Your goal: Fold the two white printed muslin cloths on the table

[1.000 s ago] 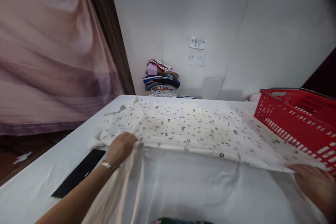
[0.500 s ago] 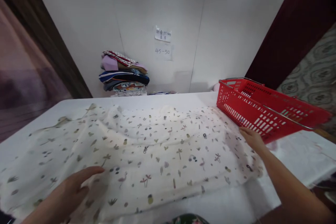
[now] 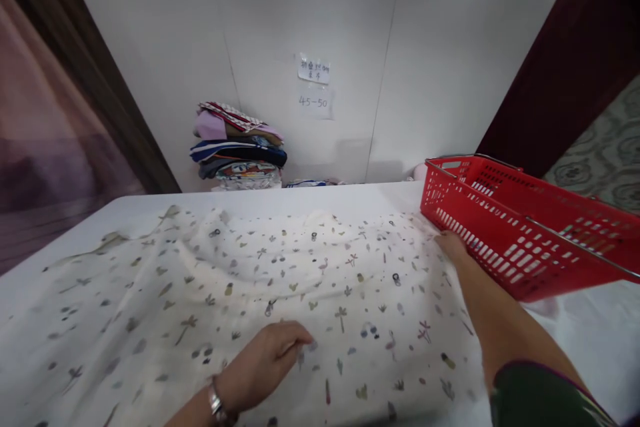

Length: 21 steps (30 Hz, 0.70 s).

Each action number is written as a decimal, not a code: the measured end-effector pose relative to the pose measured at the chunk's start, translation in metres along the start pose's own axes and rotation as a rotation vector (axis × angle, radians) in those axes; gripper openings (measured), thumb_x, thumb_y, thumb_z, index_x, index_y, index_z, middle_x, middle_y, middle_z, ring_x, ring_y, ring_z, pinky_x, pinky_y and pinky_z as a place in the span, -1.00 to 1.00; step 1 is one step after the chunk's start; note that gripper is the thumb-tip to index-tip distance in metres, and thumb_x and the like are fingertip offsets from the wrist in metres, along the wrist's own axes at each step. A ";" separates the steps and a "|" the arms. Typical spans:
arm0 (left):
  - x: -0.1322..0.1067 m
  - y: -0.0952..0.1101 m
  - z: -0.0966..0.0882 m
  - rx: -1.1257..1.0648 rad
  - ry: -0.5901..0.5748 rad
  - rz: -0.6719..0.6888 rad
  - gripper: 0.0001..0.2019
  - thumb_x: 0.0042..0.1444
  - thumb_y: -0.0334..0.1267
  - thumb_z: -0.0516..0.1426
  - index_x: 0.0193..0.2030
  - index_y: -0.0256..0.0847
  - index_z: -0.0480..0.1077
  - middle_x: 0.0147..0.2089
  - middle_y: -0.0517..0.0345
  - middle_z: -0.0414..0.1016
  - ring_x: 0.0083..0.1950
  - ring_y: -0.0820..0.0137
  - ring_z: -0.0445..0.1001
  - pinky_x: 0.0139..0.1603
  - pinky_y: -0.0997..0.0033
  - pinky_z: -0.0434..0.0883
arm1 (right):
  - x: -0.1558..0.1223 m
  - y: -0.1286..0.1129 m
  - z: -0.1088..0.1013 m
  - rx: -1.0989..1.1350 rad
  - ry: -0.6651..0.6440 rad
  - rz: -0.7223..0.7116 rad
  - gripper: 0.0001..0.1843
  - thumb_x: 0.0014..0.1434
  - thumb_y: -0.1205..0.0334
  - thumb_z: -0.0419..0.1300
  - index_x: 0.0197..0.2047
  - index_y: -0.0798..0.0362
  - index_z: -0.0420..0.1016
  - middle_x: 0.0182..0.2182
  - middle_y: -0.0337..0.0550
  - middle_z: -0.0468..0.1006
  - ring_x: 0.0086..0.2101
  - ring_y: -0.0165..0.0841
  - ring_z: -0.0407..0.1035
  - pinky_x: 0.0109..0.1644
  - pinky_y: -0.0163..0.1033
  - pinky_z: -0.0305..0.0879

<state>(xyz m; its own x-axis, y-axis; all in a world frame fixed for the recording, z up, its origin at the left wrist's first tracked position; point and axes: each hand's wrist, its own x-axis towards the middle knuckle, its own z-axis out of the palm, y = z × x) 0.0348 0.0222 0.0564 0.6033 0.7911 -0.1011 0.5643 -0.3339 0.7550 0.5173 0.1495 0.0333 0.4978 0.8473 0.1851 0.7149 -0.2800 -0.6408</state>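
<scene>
At the lower middle of the frame, the left hand (image 3: 267, 360), a silvery band (image 3: 216, 403) at its wrist, lies over the printed white cloth (image 3: 310, 287). Its fingers are curled, index finger and thumb close together at the tips; whether they pinch any fabric cannot be told. The cloth spreads beneath this hand from the lower left across the centre, loosely wrinkled, with small palms, flamingos and pineapples on it.

At the lower right, a dark green sleeve (image 3: 543, 397) leads to the right arm, which reaches across to the cloth's far right corner. There the right hand (image 3: 453, 248) touches the fabric; its fingertips are too hidden to tell whether they are clamped on it.

Just beside that hand, the red basket (image 3: 480, 220) fills the middle right, hemming in the corner. A bare strip of white table (image 3: 370, 197) runs behind the cloth. Beyond, left of centre, stands a stack of folded textiles (image 3: 240, 147), and two paper notes (image 3: 315, 87) hang on the pale wall (image 3: 325, 0).
</scene>
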 end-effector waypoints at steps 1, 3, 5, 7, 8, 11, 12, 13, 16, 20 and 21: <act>0.007 0.004 0.000 -0.053 0.008 -0.025 -0.75 0.12 -0.19 -0.03 -0.25 -0.11 0.47 -0.22 0.16 0.52 -0.17 0.36 0.44 -0.08 0.41 0.35 | -0.003 -0.010 0.000 0.047 0.008 -0.020 -0.89 -0.06 0.13 0.17 -0.48 -0.03 0.42 -0.56 -0.12 0.42 -0.38 -0.20 0.35 -0.23 -0.05 0.27; 0.024 0.011 0.002 -0.206 0.034 -0.095 -0.75 0.11 -0.12 0.02 -0.23 -0.13 0.47 -0.22 0.13 0.51 -0.18 0.34 0.44 -0.11 0.38 0.36 | -0.026 -0.039 0.001 0.130 -0.027 -0.094 -0.83 -0.02 0.13 0.16 -0.32 -0.05 0.44 -0.46 -0.16 0.48 -0.36 -0.22 0.36 -0.22 -0.06 0.30; 0.040 0.018 0.007 -0.464 0.060 -0.160 -0.70 0.07 -0.06 0.08 -0.12 -0.13 0.44 -0.09 0.08 0.48 -0.12 0.30 0.43 -0.10 0.34 0.37 | -0.072 -0.075 0.000 0.258 -0.210 -0.281 -0.71 0.00 0.13 0.18 -0.16 -0.05 0.44 -0.27 -0.15 0.52 -0.26 -0.23 0.38 -0.15 -0.08 0.32; 0.054 0.023 0.014 -0.819 0.077 -0.209 -0.57 0.07 0.00 0.10 0.04 -0.12 0.35 0.09 -0.01 0.39 -0.01 0.23 0.41 -0.06 0.26 0.38 | -0.129 -0.111 -0.006 0.378 -0.503 -0.511 -0.70 0.04 0.15 0.18 -0.12 -0.04 0.45 -0.19 -0.15 0.50 -0.21 -0.27 0.39 -0.13 -0.14 0.33; 0.059 0.025 0.018 -0.999 0.080 -0.226 -0.52 0.08 0.03 0.08 0.10 -0.14 0.30 0.14 -0.06 0.33 0.03 0.20 0.39 -0.04 0.22 0.38 | -0.155 -0.126 -0.009 0.380 -0.718 -0.599 -0.68 0.07 0.16 0.17 -0.07 -0.05 0.44 -0.16 -0.16 0.50 -0.20 -0.30 0.39 -0.13 -0.18 0.33; 0.060 0.023 0.025 -1.374 0.082 -0.281 -0.45 0.12 0.08 0.01 0.19 -0.17 0.22 0.17 -0.08 0.31 0.08 0.16 0.37 -0.01 0.16 0.37 | -0.195 -0.146 -0.015 0.393 -1.075 -0.783 -0.69 0.12 0.17 0.16 -0.04 -0.05 0.46 -0.13 -0.17 0.51 -0.18 -0.35 0.40 -0.10 -0.24 0.32; 0.057 0.020 0.026 -1.438 0.084 -0.303 -0.44 0.13 0.08 0.01 0.20 -0.16 0.20 0.16 -0.06 0.33 0.08 0.16 0.37 -0.02 0.16 0.38 | -0.192 -0.143 -0.013 0.398 -1.013 -0.774 -0.72 0.13 0.17 0.14 -0.07 -0.05 0.48 -0.16 -0.17 0.53 -0.18 -0.36 0.40 -0.09 -0.25 0.31; 0.051 0.017 0.026 -1.483 0.087 -0.328 -0.43 0.13 0.09 0.00 0.22 -0.13 0.18 0.16 -0.04 0.33 0.07 0.16 0.38 -0.02 0.16 0.38 | -0.180 -0.135 -0.010 0.392 -0.875 -0.719 -0.76 0.15 0.17 0.11 -0.12 -0.03 0.50 -0.21 -0.18 0.54 -0.20 -0.36 0.41 -0.10 -0.24 0.31; 0.027 0.012 0.026 -1.587 0.105 -0.355 -0.40 0.13 0.12 -0.02 0.27 -0.07 0.11 0.17 0.00 0.34 0.09 0.18 0.38 0.00 0.16 0.37 | -0.114 -0.094 0.006 0.218 -0.400 -0.385 -0.76 0.16 0.19 0.06 -0.20 0.03 0.52 -0.29 -0.15 0.57 -0.26 -0.33 0.42 -0.17 -0.26 0.33; 0.000 0.012 0.030 -1.596 0.215 -0.443 -0.40 0.11 0.02 0.05 0.27 -0.07 0.10 0.17 0.06 0.35 0.16 0.21 0.32 0.09 0.22 0.32 | -0.035 -0.044 0.019 -0.253 -0.154 -0.025 -0.70 0.17 0.26 0.00 -0.13 0.10 0.50 -0.10 0.00 0.51 -0.06 -0.27 0.36 -0.01 -0.26 0.24; -0.004 0.012 0.032 -1.573 0.237 -0.482 -0.40 0.09 -0.02 0.09 0.27 -0.09 0.12 0.16 0.06 0.36 0.16 0.21 0.32 0.09 0.23 0.32 | -0.025 -0.035 0.021 -0.298 -0.147 0.023 -0.70 0.17 0.24 0.01 -0.13 0.14 0.49 -0.08 0.07 0.49 -0.03 -0.22 0.34 0.02 -0.22 0.21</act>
<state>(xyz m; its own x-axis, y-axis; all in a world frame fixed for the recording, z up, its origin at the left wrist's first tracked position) 0.0573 -0.0013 0.0454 0.3776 0.7655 -0.5210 -0.5102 0.6415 0.5728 0.4695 0.1478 0.0362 0.4547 0.8893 0.0501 0.8275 -0.4009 -0.3931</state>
